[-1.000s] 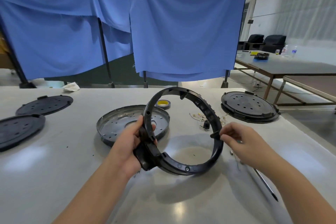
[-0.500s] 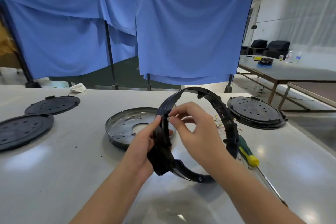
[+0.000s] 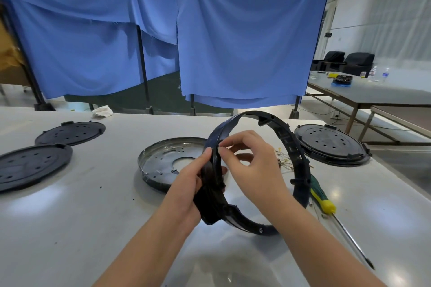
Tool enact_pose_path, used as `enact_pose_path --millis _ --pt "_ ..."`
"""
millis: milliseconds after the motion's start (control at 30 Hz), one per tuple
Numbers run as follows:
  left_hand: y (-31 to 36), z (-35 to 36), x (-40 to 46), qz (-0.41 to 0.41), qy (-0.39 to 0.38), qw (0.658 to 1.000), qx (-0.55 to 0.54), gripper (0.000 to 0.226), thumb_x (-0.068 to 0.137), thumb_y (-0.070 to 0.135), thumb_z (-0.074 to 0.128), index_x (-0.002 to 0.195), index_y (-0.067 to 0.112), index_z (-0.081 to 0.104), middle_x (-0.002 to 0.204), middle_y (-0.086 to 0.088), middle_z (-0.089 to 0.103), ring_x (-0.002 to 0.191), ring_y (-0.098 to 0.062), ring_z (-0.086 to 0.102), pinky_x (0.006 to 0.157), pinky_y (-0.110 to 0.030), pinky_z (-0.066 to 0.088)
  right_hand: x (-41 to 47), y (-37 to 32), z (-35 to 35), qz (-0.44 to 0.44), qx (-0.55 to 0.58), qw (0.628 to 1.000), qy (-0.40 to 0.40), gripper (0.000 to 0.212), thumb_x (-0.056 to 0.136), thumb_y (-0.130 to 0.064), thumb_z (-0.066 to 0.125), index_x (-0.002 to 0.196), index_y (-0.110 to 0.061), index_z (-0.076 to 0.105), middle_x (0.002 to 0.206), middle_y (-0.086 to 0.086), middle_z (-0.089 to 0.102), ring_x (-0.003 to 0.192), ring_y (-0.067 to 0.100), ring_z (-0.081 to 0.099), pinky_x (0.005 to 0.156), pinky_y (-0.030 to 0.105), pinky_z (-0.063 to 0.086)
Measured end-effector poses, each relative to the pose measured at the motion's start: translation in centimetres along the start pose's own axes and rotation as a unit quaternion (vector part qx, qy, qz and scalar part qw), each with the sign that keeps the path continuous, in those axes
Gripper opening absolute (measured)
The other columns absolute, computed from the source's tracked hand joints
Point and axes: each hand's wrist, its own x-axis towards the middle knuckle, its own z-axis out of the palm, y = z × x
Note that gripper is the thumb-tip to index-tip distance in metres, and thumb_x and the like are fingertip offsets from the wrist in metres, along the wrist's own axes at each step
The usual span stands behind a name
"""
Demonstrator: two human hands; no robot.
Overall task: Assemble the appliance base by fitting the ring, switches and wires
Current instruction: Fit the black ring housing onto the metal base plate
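**Ring held upright, both hands at its left rim**

Black plastic ring (image 3: pixel 296 161) is up on edge over the counter (image 3: pixel 98 212), tilted, lower arc close to the surface near the front; can't tell if it actually touches. L hand (image 3: pixel 189 184) grips the thick block section on the ring's left side, thumb up along the outer face, fingers wrapped behind. R hand (image 3: pixel 251 165) reaches through the ring opening from the right, thumb + index pinched on the rim edge just above the L thumb. Whether there's a small part between those fingertips: too small to tell.

Metal base pan (image 3: pixel 163 163) sits flat on the counter right behind the L hand, open side up, holes + large centre cutout visible. Ring's left side overlaps it in view.

Small wires/terminals (image 3: pixel 283 161) lie on the counter, seen through the ring, between pan and the R-side disc. Detail blurred.

Screwdriver (image 3: pixel 326 202), green/yellow handle, long shaft pointing toward the near right corner, lies just beside the ring's right arc.

Black perforated disc (image 3: pixel 331 144) far right w/ raised rim. Two more black discs (image 3: pixel 35 165) on the left, well apart from the work. Crumpled white wad (image 3: pixel 102 110) at the far counter edge. Blue cloth (image 3: pixel 245 37) hangs behind.
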Motion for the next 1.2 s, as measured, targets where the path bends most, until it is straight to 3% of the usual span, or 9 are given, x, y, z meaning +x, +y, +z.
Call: enact_pose_path --millis 100,200,367,467,567,733,833,1000,1200 --pt "0.1 0.1 -0.1 0.0 -0.003 1.0 0.011 0.029 0.08 0.041 0.069 0.082 0.013 0.077 0.075 -0.006 0.068 0.07 -0.017 0.067 0.071 -0.035 0.051 0.3 -0.3 -0.3 0.08 0.064 0.995 -0.014 0.014 0.081 -0.007 0.071 0.076 -0.02 0.069 0.082 -0.003 0.069 0.071 0.0 0.064 0.063 0.009 0.048" --pt "0.2 0.2 -0.2 -0.003 0.004 1.0 0.014 0.029 0.073 0.043 0.07 0.068 0.016 0.077 0.067 -0.005 0.067 0.057 -0.015 0.064 0.059 -0.03 0.053 0.8 -0.5 -0.4 0.19 0.153 0.97 -0.02 0.01 0.078 -0.005 0.073 0.079 -0.013 0.069 0.083 0.005 0.072 0.075 0.009 0.068 0.073 0.023 0.058" --pt "0.2 0.5 -0.3 0.0 -0.009 1.0 0.009 0.028 0.074 0.042 0.068 0.069 0.016 0.078 0.06 0.001 0.061 0.053 -0.012 0.061 0.057 -0.028 0.051 1.4 -0.3 -0.6 0.334 0.345 0.877 -0.033 0.027 0.077 0.004 0.072 0.098 -0.007 0.058 0.089 0.013 0.07 0.072 0.02 0.07 0.065 0.026 0.058" --pt "0.2 0.5 -0.2 -0.003 -0.011 1.0 0.002 0.027 0.081 0.039 0.065 0.072 0.017 0.078 0.058 0.002 0.059 0.05 -0.012 0.057 0.057 -0.027 0.049 1.4 0.3 -0.6 0.35 0.363 0.861 -0.067 0.03 0.079 -0.002 0.074 0.106 -0.003 0.06 0.093 0.015 0.073 0.078 0.021 0.071 0.067 0.026 0.058" --pt "0.2 0.4 -0.2 0.001 -0.013 1.0 -0.004 0.025 0.075 0.039 0.069 0.071 0.016 0.077 0.061 0.0 0.061 0.05 -0.013 0.056 0.056 -0.028 0.049 1.1 1.1 -0.8 0.34 0.338 0.876 -0.061 0.029 0.081 -0.01 0.074 0.106 -0.001 0.063 0.1 0.017 0.072 0.086 0.023 0.071 0.074 0.028 0.058" --pt "0.3 0.0 -0.1 0.011 0.005 0.998 0.054 0.033 0.049 0.05 0.08 0.056 0.019 0.071 0.063 -0.003 0.066 0.051 -0.015 0.06 0.052 -0.026 0.052 0.4 2.1 -3.1 0.287 0.219 0.932 -0.037 0.005 0.09 -0.007 0.063 0.093 -0.006 0.067 0.086 0.01 0.074 0.076 0.018 0.072 0.07 0.026 0.059" --pt "0.4 -0.3 0.3 0.038 0.042 0.997 0.061 0.042 0.039 0.05 0.085 0.058 0.018 0.066 0.058 -0.006 0.062 0.047 -0.016 0.057 0.047 -0.025 0.051 -0.1 2.6 -5.3 0.21 0.133 0.968 -0.037 0.011 0.091 -0.002 0.058 0.09 -0.008 0.067 0.085 0.008 0.073 0.074 0.017 0.071 0.068 0.022 0.057" --pt "0.3 -1.2 0.9 0.11 0.096 0.982 0.124 0.039 0.05 0.058 0.082 0.059 0.022 0.069 0.058 -0.007 0.062 0.047 -0.021 0.058 0.05 -0.03 0.051 -0.4 4.3 -9.0 0.172 0.029 0.985 0.01 0.015 0.092 -0.005 0.058 0.088 -0.015 0.068 0.082 0.003 0.073 0.073 0.012 0.07 0.057 0.019 0.054" --pt "0.0 -1.8 1.2 0.163 0.168 0.954 0.188 0.044 0.07 0.055 0.069 0.063 0.012 0.065 0.058 -0.007 0.055 0.05 -0.021 0.052 0.058 -0.037 0.047 -0.3 7.6 -13.5 0.145 -0.158 0.975 0.056 0.016 0.091 -0.01 0.06 0.087 -0.024 0.066 0.082 -0.008 0.069 0.075 0.006 0.065 0.068 0.021 0.05"
